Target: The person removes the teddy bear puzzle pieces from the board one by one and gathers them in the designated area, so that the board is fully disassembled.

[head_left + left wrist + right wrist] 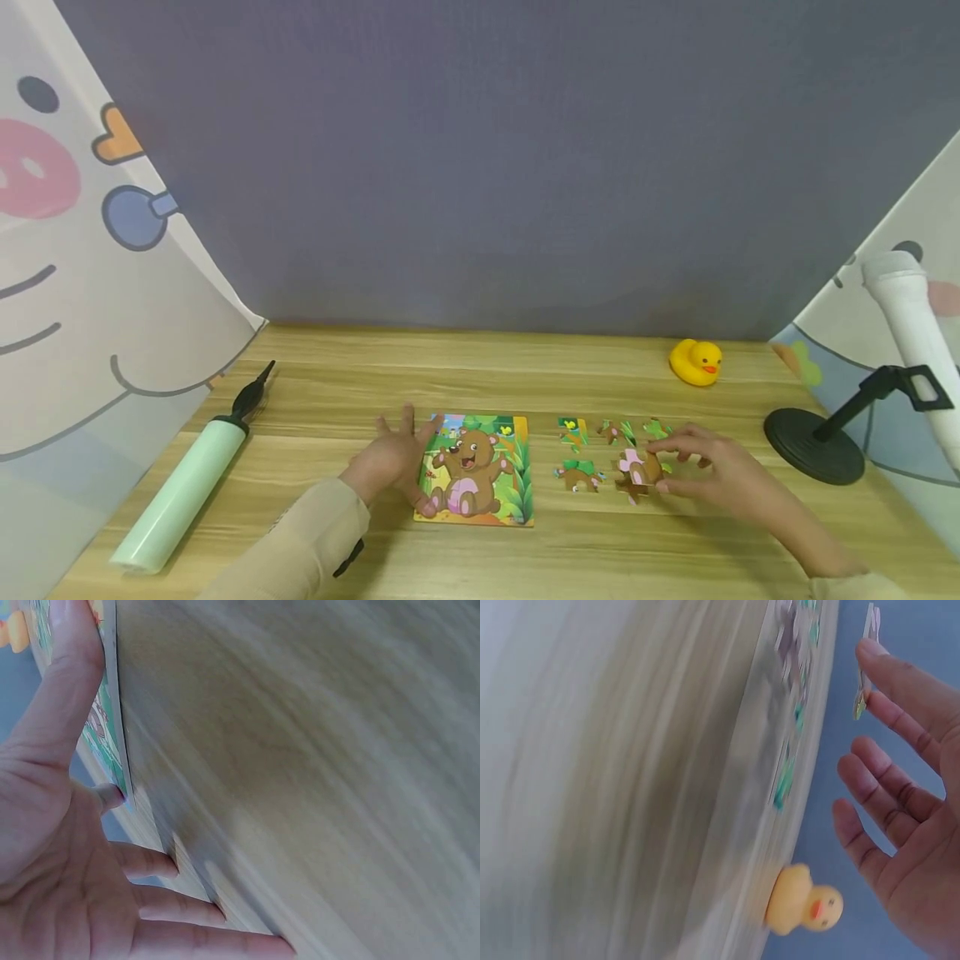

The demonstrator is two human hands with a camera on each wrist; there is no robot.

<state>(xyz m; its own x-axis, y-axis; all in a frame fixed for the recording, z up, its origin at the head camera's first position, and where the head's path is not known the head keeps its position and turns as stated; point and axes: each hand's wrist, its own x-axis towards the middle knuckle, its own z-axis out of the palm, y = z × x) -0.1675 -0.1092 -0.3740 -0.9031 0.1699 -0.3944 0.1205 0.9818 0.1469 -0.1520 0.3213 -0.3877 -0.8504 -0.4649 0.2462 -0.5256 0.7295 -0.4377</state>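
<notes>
A bear picture board lies flat on the wooden table. My left hand is spread at its left side, thumb over the lower left corner and forefinger at the upper left one. In the left wrist view the other fingers reach straight to the tabletop. Between thumb and forefinger my right hand pinches a brown and pink jigsaw piece. The right wrist view shows this hand lifted above the table with the piece edge-on. Loose jigsaw pieces lie to the left of it and beneath it.
A yellow rubber duck sits at the back right. On the right stands a white microphone on a black stand. A pale green hand pump lies at the left. A grey panel closes off the back of the table.
</notes>
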